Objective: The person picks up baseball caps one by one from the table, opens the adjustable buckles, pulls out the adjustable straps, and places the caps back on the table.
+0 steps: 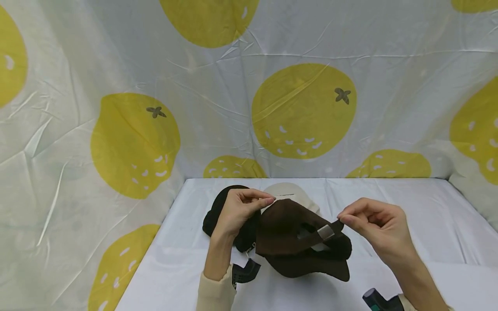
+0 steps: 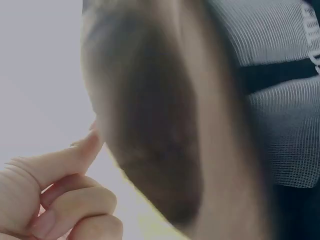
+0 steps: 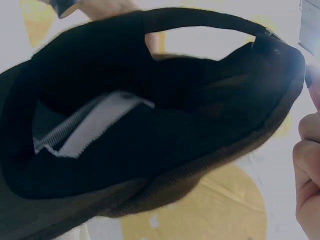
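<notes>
A dark brown baseball cap hangs between both hands above the table, its back strap and silver buckle facing me. My left hand pinches the cap's edge at the upper left between thumb and finger. On the other side my right hand pinches the strap's end beside the buckle. The right wrist view looks into the cap's dark inside, where a white label shows. Blurred brown fabric fills much of the left wrist view, with the left thumb at its edge.
Behind the left hand lies a black cap, partly covered by that hand and the brown cap. A cream cap with small dark lettering rests farther back. The table has a white cloth, and a lemon-print curtain hangs behind it.
</notes>
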Demonstrator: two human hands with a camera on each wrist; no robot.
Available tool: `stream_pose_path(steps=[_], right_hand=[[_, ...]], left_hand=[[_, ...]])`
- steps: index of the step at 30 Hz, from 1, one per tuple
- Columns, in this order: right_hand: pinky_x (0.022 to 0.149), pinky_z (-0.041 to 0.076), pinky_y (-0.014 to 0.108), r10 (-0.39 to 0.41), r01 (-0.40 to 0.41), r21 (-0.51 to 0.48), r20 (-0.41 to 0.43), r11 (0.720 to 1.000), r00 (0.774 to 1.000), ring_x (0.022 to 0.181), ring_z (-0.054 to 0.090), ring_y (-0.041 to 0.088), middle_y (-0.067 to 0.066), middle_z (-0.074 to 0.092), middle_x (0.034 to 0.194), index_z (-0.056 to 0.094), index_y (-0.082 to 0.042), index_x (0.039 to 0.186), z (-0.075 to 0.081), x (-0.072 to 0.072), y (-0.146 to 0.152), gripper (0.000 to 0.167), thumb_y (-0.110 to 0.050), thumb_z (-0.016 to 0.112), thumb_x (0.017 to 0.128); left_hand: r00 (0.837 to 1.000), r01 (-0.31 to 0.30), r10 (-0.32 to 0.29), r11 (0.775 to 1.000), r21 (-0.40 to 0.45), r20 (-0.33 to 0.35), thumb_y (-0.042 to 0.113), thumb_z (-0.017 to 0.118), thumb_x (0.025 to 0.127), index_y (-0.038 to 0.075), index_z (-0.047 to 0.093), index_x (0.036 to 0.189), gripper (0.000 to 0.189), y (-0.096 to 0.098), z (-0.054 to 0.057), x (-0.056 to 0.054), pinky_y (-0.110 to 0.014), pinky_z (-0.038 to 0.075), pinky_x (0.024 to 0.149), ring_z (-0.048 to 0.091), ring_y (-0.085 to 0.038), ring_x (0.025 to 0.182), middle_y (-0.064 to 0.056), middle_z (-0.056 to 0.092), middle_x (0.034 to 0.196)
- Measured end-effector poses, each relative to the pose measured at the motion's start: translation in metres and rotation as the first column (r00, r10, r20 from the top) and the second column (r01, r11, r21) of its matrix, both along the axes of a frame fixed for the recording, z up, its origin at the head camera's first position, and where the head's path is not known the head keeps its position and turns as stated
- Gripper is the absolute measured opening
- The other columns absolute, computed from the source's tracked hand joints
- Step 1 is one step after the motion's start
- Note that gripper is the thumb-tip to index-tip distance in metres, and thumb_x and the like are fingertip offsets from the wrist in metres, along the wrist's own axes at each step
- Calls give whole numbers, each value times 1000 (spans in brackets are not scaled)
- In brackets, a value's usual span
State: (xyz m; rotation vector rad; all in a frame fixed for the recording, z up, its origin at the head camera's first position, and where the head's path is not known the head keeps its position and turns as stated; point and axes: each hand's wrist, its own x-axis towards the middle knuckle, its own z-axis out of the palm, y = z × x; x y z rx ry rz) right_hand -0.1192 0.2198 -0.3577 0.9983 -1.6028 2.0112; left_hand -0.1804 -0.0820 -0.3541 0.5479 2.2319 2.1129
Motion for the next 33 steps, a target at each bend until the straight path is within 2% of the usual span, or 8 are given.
stream_pose_path(steps=[4,6,8,13,15,18,23,33], right_hand=[[53,37,29,-4,4,14,3,1000,1000,57,36,14,-2,63,65,75,5,94,-2,0,-1,34,33,59,81],[53,37,29,-8,8,24,7,1000,1000,57,36,14,-3,65,66,75,5,94,-2,0,-2,33,32,60,82],[53,37,29,-26,25,49,19,999,999,57,35,15,-4,64,65,75,4,94,0,1,-3,33,31,61,82],[53,38,27,-118,102,160,93,982,989,58,37,16,-6,67,68,75,-1,92,5,6,-7,30,26,64,85],[52,38,27,-143,118,197,115,973,983,57,38,16,-6,69,71,75,-2,91,6,7,-8,28,24,64,86],[52,39,26,-155,123,224,128,967,980,58,41,15,-8,70,73,74,-2,91,6,8,-11,26,22,64,88],[58,46,22,-152,123,219,122,968,981,60,46,13,-9,70,73,74,-1,91,6,8,-13,25,22,64,88],[61,52,18,-176,154,172,122,973,977,54,37,16,-3,63,62,76,1,91,5,10,-19,25,23,67,85]], left_hand=[[999,37,-37,999,28,-29,13,82,89,-3,81,97,18,2,6,7,-28,56,83,71,-17,92,1,81,91],[996,71,-68,997,43,-66,11,81,89,-4,80,97,17,4,11,13,-30,58,83,72,-16,92,1,81,91],[987,111,-103,992,54,-123,8,81,89,-6,80,98,16,8,15,20,-25,55,70,65,-9,74,-1,78,83],[935,218,-194,975,50,-298,-1,80,87,-8,79,102,17,32,23,38,-23,31,51,33,-7,55,-8,51,58],[910,248,-221,968,33,-350,-1,81,86,-7,78,105,20,44,24,45,-22,31,50,34,-9,55,-7,48,56],[893,266,-241,964,13,-381,1,81,87,-7,78,107,22,60,24,52,-19,30,50,33,-7,54,-6,51,56],[903,253,-222,967,38,-369,1,80,88,-8,79,101,16,74,20,55,-17,31,49,33,-3,53,-11,53,56],[916,249,-195,962,113,-351,-2,80,87,-10,77,93,10,76,18,53,-19,28,46,29,-6,49,-13,47,51]])
